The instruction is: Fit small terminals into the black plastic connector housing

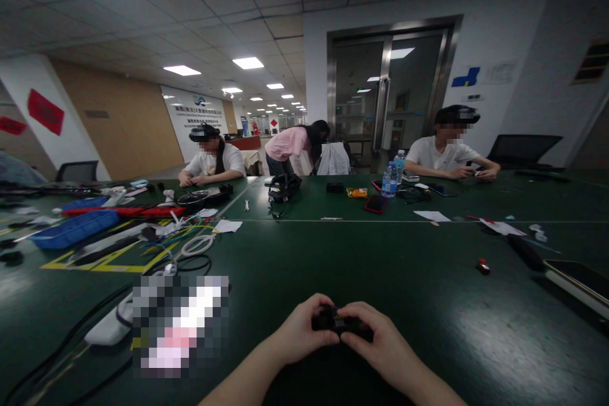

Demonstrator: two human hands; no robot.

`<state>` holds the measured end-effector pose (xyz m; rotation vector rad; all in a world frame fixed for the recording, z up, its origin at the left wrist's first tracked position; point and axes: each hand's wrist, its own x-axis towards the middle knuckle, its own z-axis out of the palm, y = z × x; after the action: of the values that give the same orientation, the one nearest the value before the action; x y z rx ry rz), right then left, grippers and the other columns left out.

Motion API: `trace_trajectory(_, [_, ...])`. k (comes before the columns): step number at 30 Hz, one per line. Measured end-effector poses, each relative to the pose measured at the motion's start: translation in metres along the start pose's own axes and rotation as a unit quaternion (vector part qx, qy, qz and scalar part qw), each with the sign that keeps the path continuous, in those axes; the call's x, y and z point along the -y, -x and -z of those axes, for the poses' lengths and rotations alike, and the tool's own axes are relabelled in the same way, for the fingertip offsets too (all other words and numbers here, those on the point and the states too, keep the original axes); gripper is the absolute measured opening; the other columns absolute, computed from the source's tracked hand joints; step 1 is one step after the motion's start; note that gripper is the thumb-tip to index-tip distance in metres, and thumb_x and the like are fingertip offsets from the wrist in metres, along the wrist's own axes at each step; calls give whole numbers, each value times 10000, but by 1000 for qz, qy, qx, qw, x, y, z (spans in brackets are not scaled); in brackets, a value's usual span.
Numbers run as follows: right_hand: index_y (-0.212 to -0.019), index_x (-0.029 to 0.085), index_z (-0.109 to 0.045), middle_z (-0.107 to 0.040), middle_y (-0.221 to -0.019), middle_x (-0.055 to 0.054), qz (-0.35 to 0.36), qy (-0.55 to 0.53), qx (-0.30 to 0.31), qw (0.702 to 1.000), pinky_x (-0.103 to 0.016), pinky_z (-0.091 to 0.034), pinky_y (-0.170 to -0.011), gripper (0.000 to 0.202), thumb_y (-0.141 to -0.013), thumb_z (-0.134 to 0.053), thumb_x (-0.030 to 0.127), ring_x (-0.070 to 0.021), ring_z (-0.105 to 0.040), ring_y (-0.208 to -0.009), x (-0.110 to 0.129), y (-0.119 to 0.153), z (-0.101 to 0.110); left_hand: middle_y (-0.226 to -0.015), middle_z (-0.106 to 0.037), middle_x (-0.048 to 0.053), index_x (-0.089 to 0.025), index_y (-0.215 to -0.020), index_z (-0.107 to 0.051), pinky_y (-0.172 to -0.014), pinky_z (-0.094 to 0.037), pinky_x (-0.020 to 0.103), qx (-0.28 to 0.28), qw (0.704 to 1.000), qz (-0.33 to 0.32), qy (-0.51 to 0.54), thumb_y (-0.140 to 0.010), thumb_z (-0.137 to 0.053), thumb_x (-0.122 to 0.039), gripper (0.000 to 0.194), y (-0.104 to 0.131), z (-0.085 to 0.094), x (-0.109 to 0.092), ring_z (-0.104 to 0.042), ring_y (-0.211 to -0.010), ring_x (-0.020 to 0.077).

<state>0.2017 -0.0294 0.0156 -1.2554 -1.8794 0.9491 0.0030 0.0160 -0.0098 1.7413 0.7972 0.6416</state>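
Close in front of me, at the near side of the green table (285, 260), both hands meet around a small black object (339, 322). My left hand (308, 328) is closed on its left part, thumb below and fingers above. On the other side my right hand (373, 330) grips it in the same way. Its kind cannot be made out, since the fingers cover much of it and it is dark.
At left lie a white power strip (110, 325), cables (197, 245) and a blue tray (76, 228). Rightward are a small red object (483, 266) and a tablet-like device (580, 282). Water bottles (389, 181) stand farther back. Two people sit opposite; another bends over behind the table.
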Motion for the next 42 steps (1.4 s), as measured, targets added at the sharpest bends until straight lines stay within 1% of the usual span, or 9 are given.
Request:
trace_trajectory(4, [-975, 268, -618, -601, -1016, -13, 1, 17, -4, 1000, -294, -464, -787, 225, -758, -587, 214, -187, -577, -933, 1, 1, 0, -998, -578, 29, -199, -1106, -453, -763, -450, 299, 14, 1000, 1, 13, -713, -703, -218, 466, 1, 0, -3, -565, -908, 186])
trace_trajectory(8, [-960, 256, -614, -600, -1013, -15, 4, 12, -5, 1000, -293, -459, -804, 210, -754, -590, 224, -186, -574, -934, 3, 1, -1, -1042, -573, 39, -210, -1167, -440, -805, -443, 316, 10, 1000, 8, -10, -729, -675, -191, 497, 1, 0, -5, -558, -951, 196])
trace_trajectory(15, [-913, 256, -617, -603, -955, -2, -18, 32, 0, 999, -284, -456, -765, 163, -751, -609, 244, -180, -576, -888, 5, 1, 0, -1005, -576, 32, -202, -1104, -506, -788, -445, 315, 2, 998, -12, -64, -714, -696, -244, 436, 2, 0, -9, -553, -921, 199])
trace_trajectory(17, [-909, 256, -618, -597, -971, -4, -22, 38, 7, 999, -287, -453, -780, 155, -755, -608, 247, -181, -572, -909, 5, 1, 1, -1026, -571, 34, -208, -1101, -520, -802, -439, 324, 0, 997, -12, -74, -709, -703, -262, 435, 2, 1, -10, -546, -935, 203])
trace_trajectory(21, [-895, 261, -630, -562, -1088, -11, -25, 48, 7, 998, -328, -407, -896, 141, -756, -612, 243, -198, -529, -1036, 4, 2, 2, -1024, -571, 38, -200, -1104, -527, -801, -443, 322, 8, 997, -5, -74, -699, -709, -263, 449, 3, 2, -11, -546, -919, 199])
trace_trajectory(23, [-895, 266, -629, -550, -1118, -12, -25, 49, 6, 998, -347, -394, -920, 140, -758, -610, 241, -205, -516, -1065, 2, 2, 2, -1020, -571, 36, -198, -1105, -529, -807, -444, 320, 12, 997, -3, -77, -701, -706, -266, 445, 3, 1, -12, -544, -914, 195])
trace_trajectory(33, [-890, 273, -619, -562, -1113, -11, -24, 36, 4, 999, -358, -410, -914, 133, -766, -591, 233, -208, -520, -1059, 3, 3, 1, -1044, -572, 35, -201, -1117, -528, -845, -434, 326, 13, 997, -1, -78, -721, -662, -222, 419, 4, 1, -17, -549, -929, 189])
trace_trajectory(39, [-873, 265, -619, -574, -1097, -16, -11, 36, -14, 999, -361, -397, -927, 126, -755, -597, 229, -215, -519, -1065, 3, 2, 0, -1038, -583, 39, -188, -1101, -538, -836, -436, 317, 11, 996, -17, -83, -712, -656, -207, 407, 3, 0, -16, -552, -928, 192])
trace_trajectory(42, [-886, 261, -624, -570, -1122, -19, -18, 29, -23, 999, -370, -394, -930, 129, -762, -592, 245, -219, -517, -1075, 3, 2, 2, -1037, -586, 41, -186, -1109, -537, -830, -435, 312, 11, 995, -17, -93, -705, -659, -200, 423, 3, 0, -18, -553, -922, 192])
